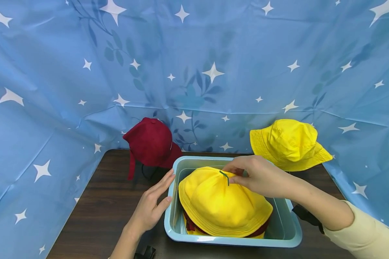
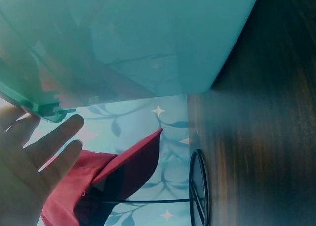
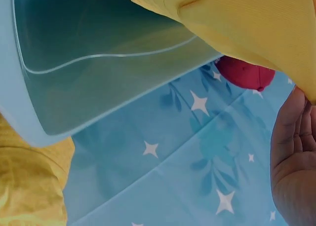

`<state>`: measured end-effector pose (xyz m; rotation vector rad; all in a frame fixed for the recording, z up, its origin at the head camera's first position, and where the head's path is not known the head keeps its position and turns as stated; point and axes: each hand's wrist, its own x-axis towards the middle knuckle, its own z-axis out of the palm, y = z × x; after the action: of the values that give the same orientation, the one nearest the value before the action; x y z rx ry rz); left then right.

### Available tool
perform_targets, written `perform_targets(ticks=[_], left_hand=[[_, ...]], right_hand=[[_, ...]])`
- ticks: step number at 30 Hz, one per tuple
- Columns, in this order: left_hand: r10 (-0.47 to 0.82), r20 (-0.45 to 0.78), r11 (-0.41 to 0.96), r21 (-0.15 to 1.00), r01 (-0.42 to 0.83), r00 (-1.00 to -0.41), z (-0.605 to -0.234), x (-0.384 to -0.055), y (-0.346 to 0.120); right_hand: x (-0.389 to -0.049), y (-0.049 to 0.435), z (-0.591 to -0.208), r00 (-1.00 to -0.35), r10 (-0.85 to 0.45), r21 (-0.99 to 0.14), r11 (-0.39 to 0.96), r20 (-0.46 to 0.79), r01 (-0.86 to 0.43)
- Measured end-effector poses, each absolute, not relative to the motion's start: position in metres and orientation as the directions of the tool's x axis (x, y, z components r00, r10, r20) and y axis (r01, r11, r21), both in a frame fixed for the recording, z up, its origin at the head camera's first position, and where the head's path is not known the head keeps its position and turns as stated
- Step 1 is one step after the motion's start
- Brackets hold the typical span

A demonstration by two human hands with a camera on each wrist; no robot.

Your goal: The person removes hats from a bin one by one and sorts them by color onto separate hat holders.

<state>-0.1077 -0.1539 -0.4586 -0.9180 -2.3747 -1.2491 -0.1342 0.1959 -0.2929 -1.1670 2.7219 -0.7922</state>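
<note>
A yellow hat [image 1: 225,205] with a stitched brim and a small green cord at its crown is in a light blue plastic bin [image 1: 235,241]. My right hand [image 1: 262,176] pinches the crown beside the cord; in the right wrist view the fingers [image 3: 296,122] meet the yellow cloth. Dark red fabric [image 1: 190,223] and more yellow cloth peek out under the brim, mostly hidden. Along the bin's left wall my left hand [image 1: 153,203] rests with its fingers extended, and the left wrist view shows them [image 2: 59,139] at the rim.
Behind the bin on the left, a dark red cap [image 1: 150,142] with a hanging strap sits on a black wire stand [image 2: 200,189]. A yellow bucket hat [image 1: 290,144] is at the back right. Blue star-patterned cloth [image 1: 194,54] rises behind the dark wooden table [image 1: 97,201].
</note>
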Motion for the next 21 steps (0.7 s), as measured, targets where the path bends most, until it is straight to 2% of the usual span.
perform_targets(ticks=[11,21], left_hand=[[0.393,0.525,0.414,0.632,0.655,-0.755,-0.460,-0.106,-0.154],[0.393,0.521,0.406,0.641,0.651,-0.758,-0.459,-0.107,-0.154]], right_hand=[[-0.131,0.204,-0.279,-0.716,-0.654,-0.425,0.592,0.243,-0.685],[-0.129,0.221,-0.264,-0.733,-0.600,-0.434,0.595,0.320,-0.677]])
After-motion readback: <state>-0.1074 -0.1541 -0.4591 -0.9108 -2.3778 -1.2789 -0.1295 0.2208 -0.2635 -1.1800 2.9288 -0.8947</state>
